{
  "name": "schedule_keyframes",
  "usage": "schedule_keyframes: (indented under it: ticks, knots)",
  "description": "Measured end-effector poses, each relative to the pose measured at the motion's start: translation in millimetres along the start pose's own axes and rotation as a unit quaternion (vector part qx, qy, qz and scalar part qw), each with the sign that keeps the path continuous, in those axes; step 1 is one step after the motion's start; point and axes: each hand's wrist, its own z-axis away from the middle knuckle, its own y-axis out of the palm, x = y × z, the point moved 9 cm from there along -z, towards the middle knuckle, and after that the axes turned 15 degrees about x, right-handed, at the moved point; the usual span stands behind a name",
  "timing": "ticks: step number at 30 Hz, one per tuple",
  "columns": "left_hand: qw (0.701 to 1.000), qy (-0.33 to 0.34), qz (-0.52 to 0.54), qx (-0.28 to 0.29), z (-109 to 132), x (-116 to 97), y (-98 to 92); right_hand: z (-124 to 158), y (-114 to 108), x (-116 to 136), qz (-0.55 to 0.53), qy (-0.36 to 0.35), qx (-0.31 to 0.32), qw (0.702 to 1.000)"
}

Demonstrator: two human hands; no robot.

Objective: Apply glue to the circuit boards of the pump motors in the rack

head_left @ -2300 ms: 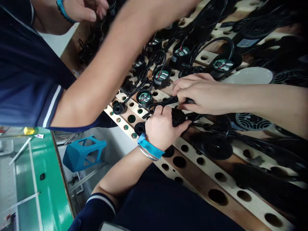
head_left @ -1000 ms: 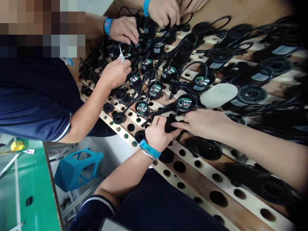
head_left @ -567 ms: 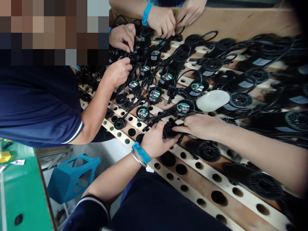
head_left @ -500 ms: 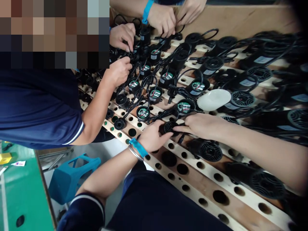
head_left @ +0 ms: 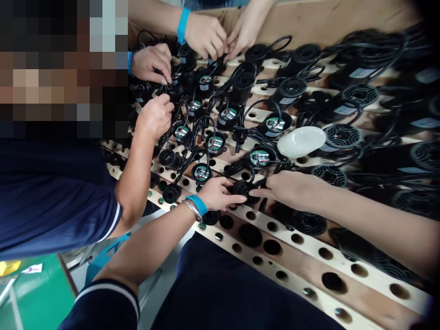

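Observation:
My left hand (head_left: 217, 194), with a blue band on its wrist, reaches across a wooden rack (head_left: 309, 250) drilled with holes. Its thumb and forefinger lie either side of a black round part (head_left: 244, 188) with a grilled top, which sits low on the rack. My right hand (head_left: 288, 189) comes in from the right, and its fingertips press on the same part's right side. A black cable (head_left: 240, 166) loops up just behind the part. Both hands touch the part.
Several black round units (head_left: 260, 157) with green boards and tangled cables fill the rack behind. A white dish (head_left: 301, 141) lies among them. A co-worker's hands (head_left: 155, 117) work at the left, another person's hands (head_left: 206, 35) at the top. A green surface (head_left: 41, 298) lies at the lower left.
My left hand has gone from wrapping the black part to holding it with stretched fingers. The part now sits lower on the rack. The view has shifted up and left.

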Motion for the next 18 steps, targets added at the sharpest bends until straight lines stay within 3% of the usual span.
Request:
schedule_keyframes:
  ticks: [7,12,18]
  knots:
    - [0.993,-0.013,0.109,-0.032,6.6,3.3,3.2,3.6,0.6,3.5,0.010,-0.002,0.005,1.000]
    - [0.992,-0.016,0.120,-0.041,4.5,4.9,3.8,-4.5,0.0,2.4,-0.004,-0.016,0.009,1.000]
    - [0.990,-0.007,0.129,-0.057,0.7,10.3,1.0,-3.0,0.1,4.1,-0.058,-0.003,0.089,0.994]
